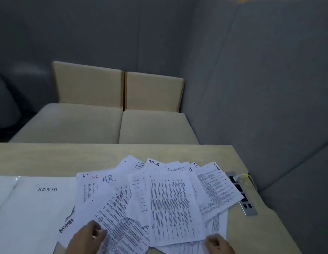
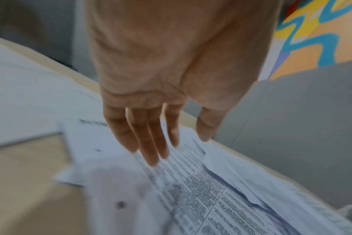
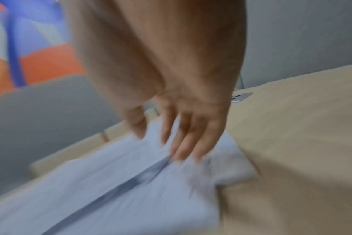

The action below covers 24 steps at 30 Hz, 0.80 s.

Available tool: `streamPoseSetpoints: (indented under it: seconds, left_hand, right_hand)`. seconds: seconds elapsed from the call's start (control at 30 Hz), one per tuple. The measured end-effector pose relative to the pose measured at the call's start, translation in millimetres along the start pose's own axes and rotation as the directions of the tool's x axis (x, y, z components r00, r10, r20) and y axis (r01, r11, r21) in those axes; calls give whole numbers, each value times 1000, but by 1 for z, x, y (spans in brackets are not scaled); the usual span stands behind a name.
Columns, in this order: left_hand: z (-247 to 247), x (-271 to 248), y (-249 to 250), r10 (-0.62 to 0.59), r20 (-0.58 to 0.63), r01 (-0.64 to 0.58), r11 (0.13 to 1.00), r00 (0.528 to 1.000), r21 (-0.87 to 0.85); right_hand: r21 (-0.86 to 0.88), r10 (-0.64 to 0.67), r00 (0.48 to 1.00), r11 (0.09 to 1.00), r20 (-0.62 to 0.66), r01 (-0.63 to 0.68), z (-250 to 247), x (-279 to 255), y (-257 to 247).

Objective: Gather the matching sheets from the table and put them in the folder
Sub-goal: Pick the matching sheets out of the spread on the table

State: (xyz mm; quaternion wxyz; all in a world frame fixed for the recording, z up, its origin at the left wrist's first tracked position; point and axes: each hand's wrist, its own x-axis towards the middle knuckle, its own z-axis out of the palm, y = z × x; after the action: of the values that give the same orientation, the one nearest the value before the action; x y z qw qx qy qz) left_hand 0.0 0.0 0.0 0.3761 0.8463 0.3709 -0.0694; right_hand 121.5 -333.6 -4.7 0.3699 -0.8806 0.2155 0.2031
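Several printed sheets (image 1: 168,198) lie fanned in an overlapping pile on the beige table (image 1: 49,158), with handwritten headings H.R., TASK LIST, I.T. and ADMIN. One ADMIN sheet (image 1: 218,186) is at the pile's far right. Another ADMIN sheet (image 1: 68,226) pokes out at the near left. A white folder (image 1: 31,208) marked ADMIN lies flat to the left of the pile. My left hand (image 1: 97,231) (image 2: 179,149) hovers with straight fingers over the near-left sheets, holding nothing. My right hand (image 1: 214,241) (image 3: 163,143) touches the pile's near-right edge with extended fingers; that view is blurred.
A metal socket strip (image 1: 242,195) is set into the table at the right, with a white plug and cable (image 1: 242,176) in it. Beige seat cushions (image 1: 123,125) lie beyond the table's far edge. Grey padded walls close in the back and right.
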Motion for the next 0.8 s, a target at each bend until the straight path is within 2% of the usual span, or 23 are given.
streamPoseSetpoints:
  seconds: [0.03, 0.07, 0.1, 0.17, 0.23, 0.33, 0.43, 0.53, 0.63, 0.73, 0.8]
  left_hand:
    - [4, 11, 5, -41, 36, 40, 999, 999, 17]
    - [8, 16, 10, -86, 30, 86, 996, 996, 30]
    - [13, 22, 15, -95, 27, 94, 995, 995, 32]
    - [26, 31, 30, -78, 19, 78, 997, 997, 23]
    - [43, 34, 47, -29, 18, 29, 999, 999, 30]
    - [65, 43, 77, 17, 6, -17, 1000, 1000, 14]
    - [86, 53, 101, 31, -9, -31, 998, 999, 62]
    - [102, 59, 120, 2, -48, 7, 980, 999, 200]
    - [106, 65, 141, -31, -139, 75, 943, 990, 324]
    - [115, 72, 150, -69, -61, 88, 914, 996, 397]
    - [121, 75, 153, -115, -5, 105, 891, 993, 441]
  right_hand:
    - [20, -37, 999, 999, -17, 38, -14, 11, 2]
    - [62, 63, 998, 996, -8, -62, -45, 33, 1]
    - [16, 126, 991, 992, -46, -125, -57, 53, 1]
    - [-52, 248, 969, 967, -15, -249, -75, 97, 0]
    - [-58, 269, 963, 961, -18, -269, -81, 125, -7]
    - [57, 301, 953, 953, -33, -298, -98, 161, -25]
    - [119, 259, 966, 960, -24, -255, -93, 182, -42]
    - [148, 86, 994, 986, -70, -75, -80, 193, -61]
    - [84, -120, 985, 988, -122, 131, -70, 192, -82]
    - [74, -359, 933, 931, 2, 358, -64, 168, -101]
    - [51, -485, 874, 872, -35, 487, -69, 151, -110]
